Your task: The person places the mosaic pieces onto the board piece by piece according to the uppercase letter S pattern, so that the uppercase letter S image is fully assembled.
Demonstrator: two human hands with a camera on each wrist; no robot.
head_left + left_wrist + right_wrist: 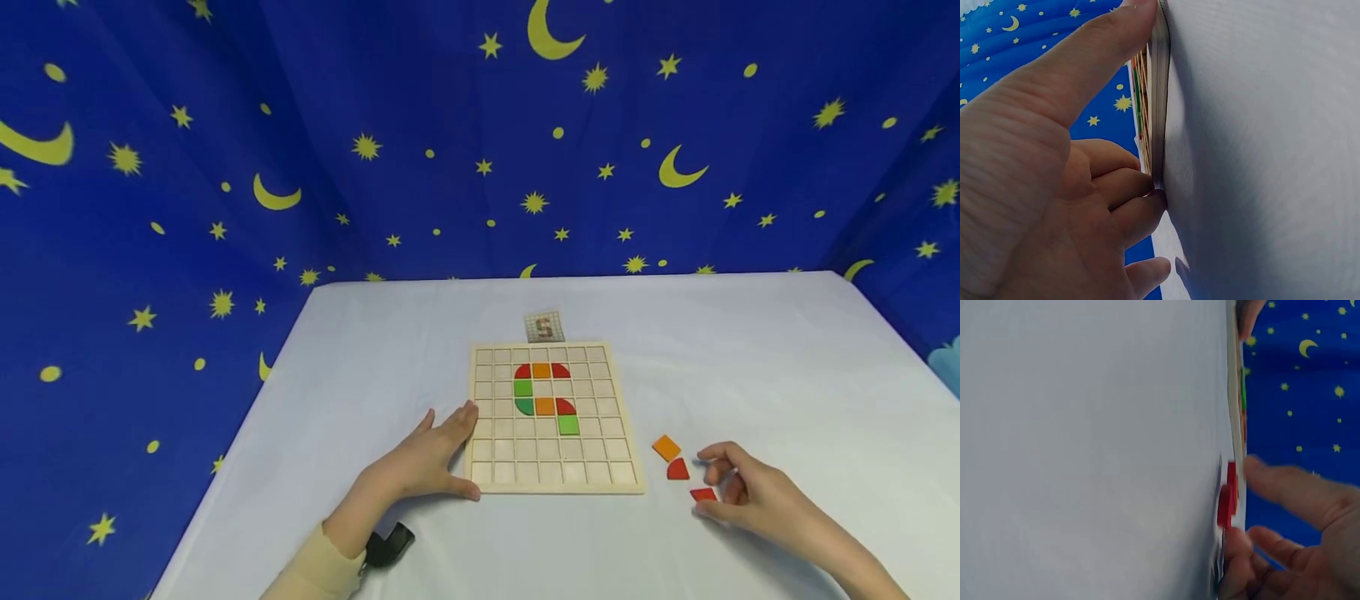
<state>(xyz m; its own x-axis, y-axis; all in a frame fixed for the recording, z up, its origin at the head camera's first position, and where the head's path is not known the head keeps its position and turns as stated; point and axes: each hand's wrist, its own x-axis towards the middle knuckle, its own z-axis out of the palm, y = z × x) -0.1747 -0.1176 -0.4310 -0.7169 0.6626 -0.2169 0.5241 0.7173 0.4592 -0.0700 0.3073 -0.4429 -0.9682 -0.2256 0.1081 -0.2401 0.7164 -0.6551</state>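
A pale wooden grid board [517, 473] lies flat, with red, orange and green tiles set in a curved shape. My left hand [431, 457] rests at its left side, fingers and thumb spread and touching the edge. In the left wrist view, the left hand [1066, 187] is against the board's side [1159, 100]. To the right of the board, my right hand [757, 498] hovers low with thumb and fingers parted. Its thumb is by a red tile [703, 495]; contact is unclear. Another red tile [678, 469] and an orange tile [666, 448] lie nearby.
A small pattern card [543, 327] lies behind the board, showing a similar curved shape. A black object [390, 547] is beside my left wrist. The white table [375, 350] ends at a blue curtain [450, 108] with moons and stars.
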